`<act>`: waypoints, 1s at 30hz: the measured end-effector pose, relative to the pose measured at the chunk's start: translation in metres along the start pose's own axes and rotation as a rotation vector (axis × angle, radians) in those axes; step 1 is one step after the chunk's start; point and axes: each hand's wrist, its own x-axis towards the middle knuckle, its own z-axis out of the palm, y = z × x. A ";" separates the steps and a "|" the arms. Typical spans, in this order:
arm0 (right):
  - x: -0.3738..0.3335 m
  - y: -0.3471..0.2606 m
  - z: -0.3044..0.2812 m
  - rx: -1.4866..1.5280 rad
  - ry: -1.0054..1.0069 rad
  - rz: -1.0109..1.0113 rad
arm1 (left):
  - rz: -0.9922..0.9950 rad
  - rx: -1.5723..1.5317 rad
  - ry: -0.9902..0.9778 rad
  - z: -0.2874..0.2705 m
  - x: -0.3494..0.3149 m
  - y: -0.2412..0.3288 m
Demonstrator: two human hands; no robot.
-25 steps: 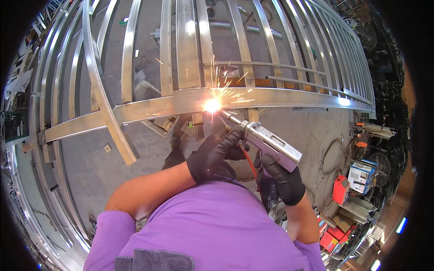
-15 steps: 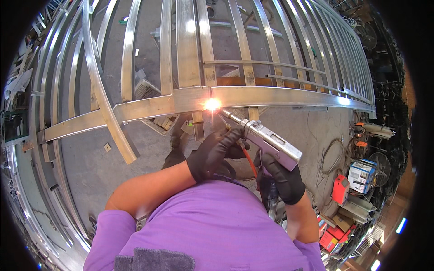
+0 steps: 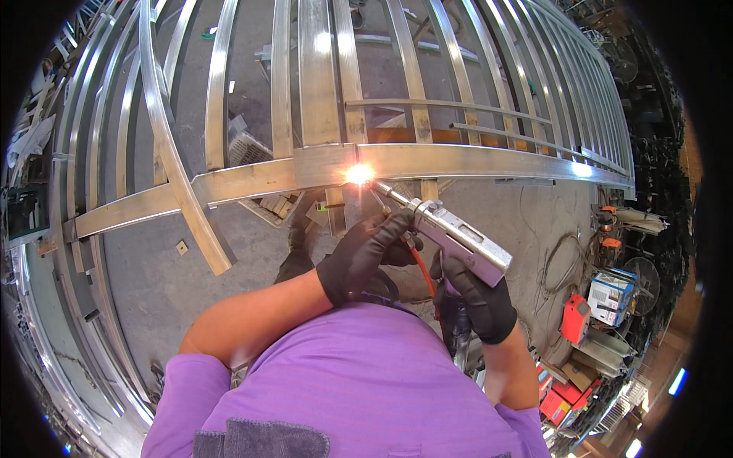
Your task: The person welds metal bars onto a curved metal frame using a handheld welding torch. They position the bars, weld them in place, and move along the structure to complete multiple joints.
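My right hand (image 3: 479,301), in a black glove, grips the handle of a silver, box-shaped welding torch (image 3: 467,243). My left hand (image 3: 365,256), also gloved in black, has its fingers curled at the front of the torch, just behind the nozzle. A thin wire guide (image 3: 379,201) and an orange-red hose (image 3: 422,271) run by the left fingers, which partly hide them. Bright glare (image 3: 360,175) at the nozzle tip covers the lower edge of a metal crossbar (image 3: 473,161), by its joint with a wider piece (image 3: 324,166).
Long metal bars (image 3: 317,76) stretch away beyond the crossbar. A loose bar (image 3: 179,179) lies slantwise over it at left. Below the frame is a crate (image 3: 267,214) of offcuts. At right are cables (image 3: 561,259), a red case (image 3: 575,319), a blue-and-white box (image 3: 611,298) and a fan (image 3: 645,286).
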 end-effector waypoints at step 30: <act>-0.001 0.008 -0.004 0.006 0.002 -0.002 | -0.082 0.030 -0.032 -0.002 0.000 -0.004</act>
